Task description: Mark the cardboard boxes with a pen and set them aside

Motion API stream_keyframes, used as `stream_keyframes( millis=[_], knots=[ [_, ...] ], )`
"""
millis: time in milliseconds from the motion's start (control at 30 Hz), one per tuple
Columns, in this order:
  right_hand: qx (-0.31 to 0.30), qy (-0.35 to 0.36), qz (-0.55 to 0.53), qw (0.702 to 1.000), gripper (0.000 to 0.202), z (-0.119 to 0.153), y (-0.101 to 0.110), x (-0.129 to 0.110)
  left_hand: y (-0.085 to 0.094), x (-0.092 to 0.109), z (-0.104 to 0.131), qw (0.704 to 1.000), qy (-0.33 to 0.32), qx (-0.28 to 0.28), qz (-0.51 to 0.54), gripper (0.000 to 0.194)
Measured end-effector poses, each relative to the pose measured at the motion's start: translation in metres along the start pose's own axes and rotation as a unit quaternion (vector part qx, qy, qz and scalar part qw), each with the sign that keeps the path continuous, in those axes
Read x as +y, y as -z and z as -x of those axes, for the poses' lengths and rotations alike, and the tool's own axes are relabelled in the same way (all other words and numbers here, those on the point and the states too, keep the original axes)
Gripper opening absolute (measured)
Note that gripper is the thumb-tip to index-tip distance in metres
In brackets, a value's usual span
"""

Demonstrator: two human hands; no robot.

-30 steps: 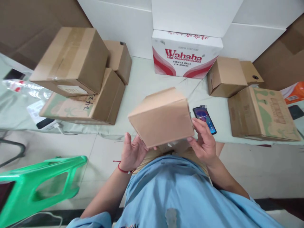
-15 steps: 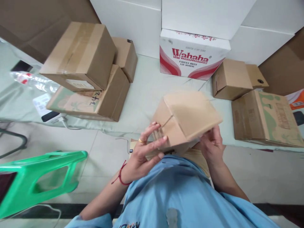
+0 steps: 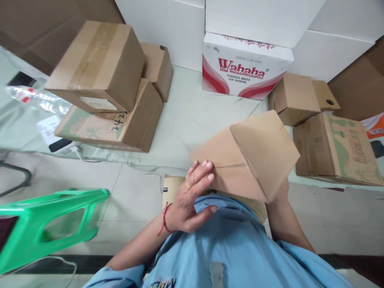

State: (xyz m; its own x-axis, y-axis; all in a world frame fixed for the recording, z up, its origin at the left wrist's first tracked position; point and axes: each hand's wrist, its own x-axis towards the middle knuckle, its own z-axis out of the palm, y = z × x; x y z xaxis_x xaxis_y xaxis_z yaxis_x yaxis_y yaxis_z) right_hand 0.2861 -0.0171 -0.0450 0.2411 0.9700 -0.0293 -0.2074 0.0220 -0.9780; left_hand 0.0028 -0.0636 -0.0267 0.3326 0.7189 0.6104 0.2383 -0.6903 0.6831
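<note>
A plain brown cardboard box (image 3: pixel 265 154) is held tilted in front of my body, above the table's front edge. My right hand (image 3: pixel 279 196) grips it at the lower right, its fingers mostly hidden behind the cardboard. A seam runs across the box side that faces left. On that side's near edge rest the fingertips of my left hand (image 3: pixel 195 196), stretched out, with the thumb apart and not on the box. The left hand wears a ring, and a red string bracelet (image 3: pixel 167 218) circles its wrist.
Stacked cartons (image 3: pixel 99 64) stand at the table's left, beside a plastic bottle (image 3: pixel 39 98) and a power bank (image 3: pixel 61 146). A white-and-red Wahaha carton (image 3: pixel 243 72) sits at the back. More cartons (image 3: pixel 339 148) are at right. A green stool (image 3: pixel 54 200) stands on the floor.
The box has turned and tilted, moving a little to the right, and its seamed side now shows more. My right hand has gone further behind it; my left hand has shifted slightly right.
</note>
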Motion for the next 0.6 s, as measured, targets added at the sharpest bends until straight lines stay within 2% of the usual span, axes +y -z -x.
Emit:
stream_keyframes(
  millis=[133, 233, 367, 467, 533, 600],
  knots=[
    [-0.080, 0.070, 0.040, 0.994, 0.044, 0.001, -0.011, -0.007, 0.015, -0.009, -0.002, 0.989, 0.134, 0.048, 0.047, 0.082],
    [-0.145, 0.118, 0.072, 0.980, 0.038, 0.002, -0.008, -0.017, 0.022, -0.015, -0.003, 0.956, 0.234, 0.088, 0.152, 0.070],
    [-0.242, 0.185, 0.140, 0.942, 0.045, 0.006, -0.009, -0.038, 0.018, -0.020, -0.006, 0.877, 0.362, 0.150, 0.278, 0.057],
    [-0.315, 0.247, 0.190, 0.896, 0.051, 0.013, -0.021, -0.051, 0.010, -0.027, -0.008, 0.790, 0.468, 0.178, 0.355, 0.054],
    [-0.331, 0.294, 0.220, 0.869, 0.055, 0.017, -0.031, -0.055, 0.006, -0.032, -0.007, 0.739, 0.511, 0.193, 0.394, 0.052],
    [-0.320, 0.331, 0.253, 0.851, 0.056, 0.017, -0.039, -0.055, 0.003, -0.036, -0.006, 0.716, 0.522, 0.219, 0.408, 0.050]
  ],
)
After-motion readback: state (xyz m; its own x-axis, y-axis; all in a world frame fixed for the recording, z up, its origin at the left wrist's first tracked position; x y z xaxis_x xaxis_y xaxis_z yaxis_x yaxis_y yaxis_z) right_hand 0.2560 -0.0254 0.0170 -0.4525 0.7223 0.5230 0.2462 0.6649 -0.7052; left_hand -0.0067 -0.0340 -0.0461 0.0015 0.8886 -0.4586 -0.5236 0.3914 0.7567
